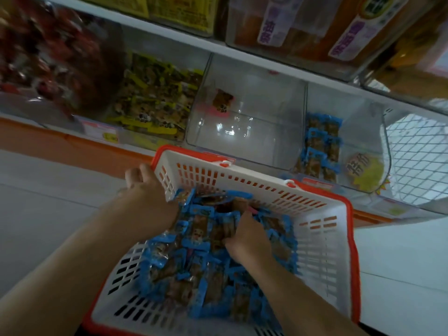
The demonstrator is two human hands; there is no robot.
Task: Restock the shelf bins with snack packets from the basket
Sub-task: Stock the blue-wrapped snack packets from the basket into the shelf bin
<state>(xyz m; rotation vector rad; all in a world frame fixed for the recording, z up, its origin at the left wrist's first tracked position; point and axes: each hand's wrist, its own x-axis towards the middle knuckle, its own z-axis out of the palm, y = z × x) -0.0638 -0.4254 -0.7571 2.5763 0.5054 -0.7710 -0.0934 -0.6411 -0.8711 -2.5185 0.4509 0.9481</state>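
Left hand (143,187) grips basket (322,241) corner; right hand (247,241) grasps blue packets (194,275)

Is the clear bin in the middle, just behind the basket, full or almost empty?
Almost empty. The middle clear bin holds only one pink-edged packet near its back left; the rest of its floor shows bare.

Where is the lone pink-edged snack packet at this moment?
In the head view, the pink-edged packet lies alone at the back left of the nearly empty clear bin, between the yellow-packet bin on its left and the blue-packet bin on its right.
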